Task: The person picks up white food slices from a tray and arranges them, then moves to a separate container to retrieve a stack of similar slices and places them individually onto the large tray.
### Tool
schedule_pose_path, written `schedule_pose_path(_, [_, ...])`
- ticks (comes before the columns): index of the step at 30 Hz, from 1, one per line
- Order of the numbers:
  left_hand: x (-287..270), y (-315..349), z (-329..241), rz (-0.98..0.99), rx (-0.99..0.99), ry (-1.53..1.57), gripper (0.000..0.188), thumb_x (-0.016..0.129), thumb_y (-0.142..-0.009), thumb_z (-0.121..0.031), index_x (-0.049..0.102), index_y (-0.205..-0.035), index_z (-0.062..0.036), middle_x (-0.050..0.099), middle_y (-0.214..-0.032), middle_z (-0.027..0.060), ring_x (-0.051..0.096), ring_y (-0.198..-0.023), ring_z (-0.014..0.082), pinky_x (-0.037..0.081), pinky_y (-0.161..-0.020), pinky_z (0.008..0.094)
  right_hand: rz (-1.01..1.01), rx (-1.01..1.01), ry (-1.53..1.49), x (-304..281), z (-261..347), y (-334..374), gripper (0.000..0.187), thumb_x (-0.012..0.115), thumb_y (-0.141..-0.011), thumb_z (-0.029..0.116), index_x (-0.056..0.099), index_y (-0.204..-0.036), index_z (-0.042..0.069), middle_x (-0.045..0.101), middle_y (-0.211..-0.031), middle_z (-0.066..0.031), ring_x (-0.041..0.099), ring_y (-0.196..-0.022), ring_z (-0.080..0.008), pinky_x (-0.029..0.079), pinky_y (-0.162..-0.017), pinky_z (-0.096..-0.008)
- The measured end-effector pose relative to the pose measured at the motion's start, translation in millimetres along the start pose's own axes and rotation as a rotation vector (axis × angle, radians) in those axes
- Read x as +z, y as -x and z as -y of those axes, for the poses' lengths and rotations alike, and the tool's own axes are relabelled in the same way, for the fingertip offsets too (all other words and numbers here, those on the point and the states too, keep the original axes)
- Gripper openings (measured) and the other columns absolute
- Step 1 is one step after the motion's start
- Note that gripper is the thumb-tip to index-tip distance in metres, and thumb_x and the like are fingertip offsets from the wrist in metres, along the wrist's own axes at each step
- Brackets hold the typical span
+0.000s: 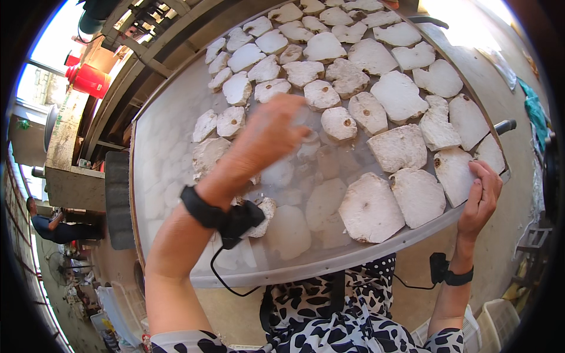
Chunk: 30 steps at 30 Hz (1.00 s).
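Thick, irregular white slabs (400, 97), several with brown pits and rough edges, lie on a large framed mesh screen (282, 188). My left hand (273, 132) is above the middle of the screen, close to a pitted slab (338, 123). It is blurred by motion, its fingers bent, and I cannot make out anything in them. My right hand (481, 197) is at the near right corner, fingers and thumb bent around the edge of a slab (454, 175) beside the frame. Black bands with small devices circle both wrists, the left device (241, 220) hanging over the screen.
Paler slab shapes (288, 232) show through the mesh from beneath. A wooden rack (156, 65) and a red container (88, 80) stand at the left. Another person (56, 226) is in the far left background. Pale plastic crates (497, 323) sit at the lower right.
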<state>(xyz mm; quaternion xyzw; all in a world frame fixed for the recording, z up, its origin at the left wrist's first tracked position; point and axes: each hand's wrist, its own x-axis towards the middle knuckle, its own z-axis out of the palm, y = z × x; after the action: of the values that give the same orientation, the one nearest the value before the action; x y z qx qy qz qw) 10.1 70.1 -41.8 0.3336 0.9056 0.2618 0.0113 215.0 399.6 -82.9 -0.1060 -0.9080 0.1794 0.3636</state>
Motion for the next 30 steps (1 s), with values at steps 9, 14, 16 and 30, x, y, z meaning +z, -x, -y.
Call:
schedule_pose_path(9, [-73, 38, 73, 0.063, -0.352, -0.368, 0.047, 0.068, -0.070, -0.030, 0.065, -0.106, 0.0004, 0.063, -0.102, 0.0231, 0.059, -0.099, 0.0375, 0.046, -0.090, 0.0419, 0.000, -0.004, -0.038, 3, -5, 3, 0.027, 0.043, -0.087, 0.003, 0.065, -0.101, -0.002, 0.064, -0.107, -0.0145, 0.054, -0.106, -0.0288, 0.039, -0.097, -0.0374])
schedule_pose_path(14, [-61, 36, 55, 0.150, -0.313, -0.313, 0.061, 0.072, -0.070, -0.042, 0.063, -0.116, -0.0023, 0.062, -0.108, 0.0183, 0.058, -0.104, 0.0312, 0.045, -0.091, 0.0374, 0.008, 0.013, -0.035, 2, -3, 3, 0.027, 0.043, -0.088, 0.004, 0.065, -0.101, -0.002, 0.064, -0.108, -0.0147, 0.054, -0.106, -0.0285, 0.039, -0.097, -0.0372])
schedule_pose_path(16, [-60, 42, 60, 0.118, -0.269, -0.286, 0.054, 0.071, -0.070, -0.033, 0.064, -0.113, -0.0021, 0.061, -0.106, 0.0190, 0.057, -0.103, 0.0337, 0.045, -0.090, 0.0382, 0.003, 0.013, -0.040, 3, -3, 4, 0.027, 0.042, -0.089, 0.004, 0.065, -0.101, -0.003, 0.064, -0.108, -0.0144, 0.054, -0.107, -0.0282, 0.040, -0.097, -0.0369])
schedule_pose_path(30, [-79, 74, 15, 0.359, -0.197, -0.310, 0.022, 0.072, -0.071, -0.014, 0.061, -0.086, -0.0013, 0.060, -0.080, 0.0110, 0.059, -0.079, 0.0268, 0.047, -0.072, 0.0365, 0.006, 0.003, -0.032, 4, -6, 3, 0.027, 0.042, -0.089, 0.003, 0.065, -0.102, -0.002, 0.065, -0.108, -0.0141, 0.054, -0.106, -0.0276, 0.039, -0.097, -0.0365])
